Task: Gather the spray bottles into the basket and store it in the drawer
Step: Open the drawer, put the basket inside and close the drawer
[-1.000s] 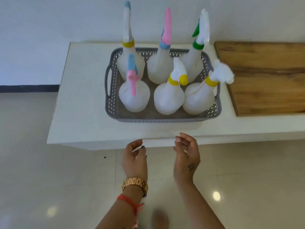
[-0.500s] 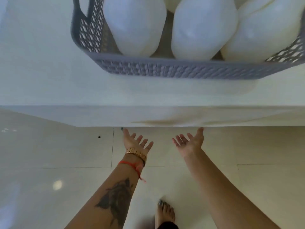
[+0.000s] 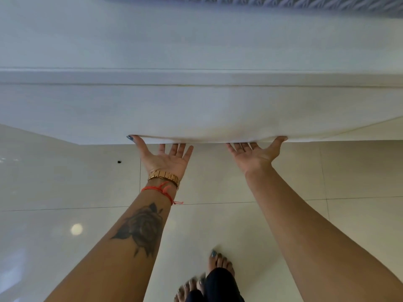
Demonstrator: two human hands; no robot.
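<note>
We're reaching both hands palm-up under the bottom edge of the white drawer front (image 3: 196,110). Left hand (image 3: 166,158): fingertips tucked behind the lower edge, thumb lying along the edge out to the left. Right hand (image 3: 254,154): same pose, fingertips hidden behind the edge, thumb pressing the edge on the right side. Both are hooking the edge with fingers spread, not curled into a fist; how firmly the hidden fingertips are gripping, we can't tell. Drawer front is sitting flush under the white countertop (image 3: 196,40), no gap showing. The grey basket (image 3: 283,3) is sitting up on the countertop, only its lattice base strip showing at the top edge of view; the spray bottles are out of frame. Gold watch (image 3: 164,177) and red thread (image 3: 162,189) on the left wrist. We're standing barefoot on the glossy tile floor (image 3: 65,182).
</note>
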